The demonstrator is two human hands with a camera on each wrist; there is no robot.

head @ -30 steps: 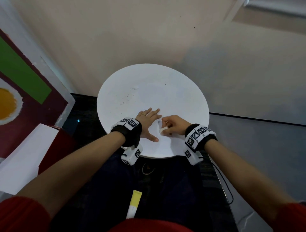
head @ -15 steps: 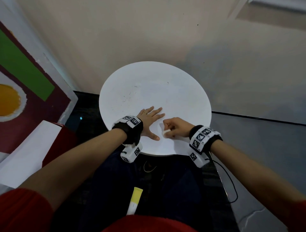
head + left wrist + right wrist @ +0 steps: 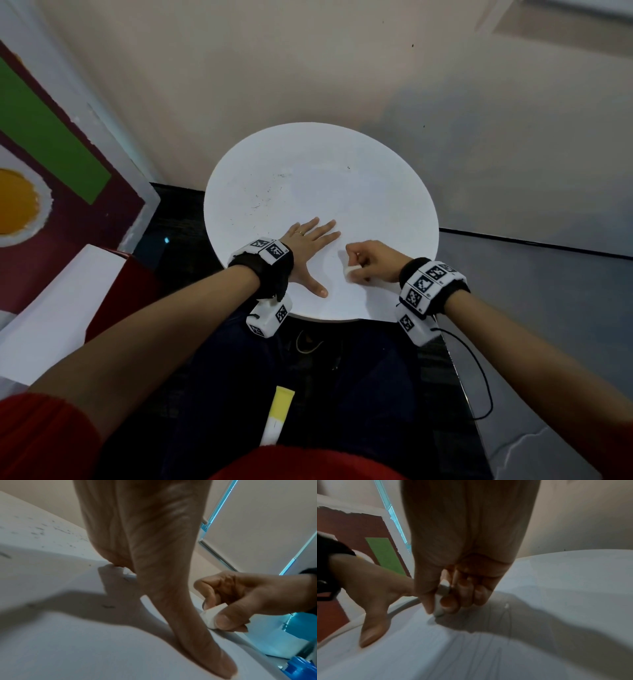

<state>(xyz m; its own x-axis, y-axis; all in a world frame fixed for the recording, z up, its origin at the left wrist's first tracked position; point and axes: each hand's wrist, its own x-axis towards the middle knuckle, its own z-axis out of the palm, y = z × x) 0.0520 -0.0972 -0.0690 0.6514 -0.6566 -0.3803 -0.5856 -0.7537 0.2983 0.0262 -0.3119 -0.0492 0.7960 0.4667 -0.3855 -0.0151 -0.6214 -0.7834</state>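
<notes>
The small white block [image 3: 352, 271] sits on the round white counter [image 3: 342, 178], close to its near rim. The right grip [image 3: 373, 260] pinches it between thumb and curled fingers. Its long axis runs steeply down out of the fist, and its lower end touches the counter. Just beside it the left grip [image 3: 306, 250] lies released, flat, fingers spread. Wide counter surface with a few dark specks stretches ahead of both, and the rim curves under the wrists.
</notes>
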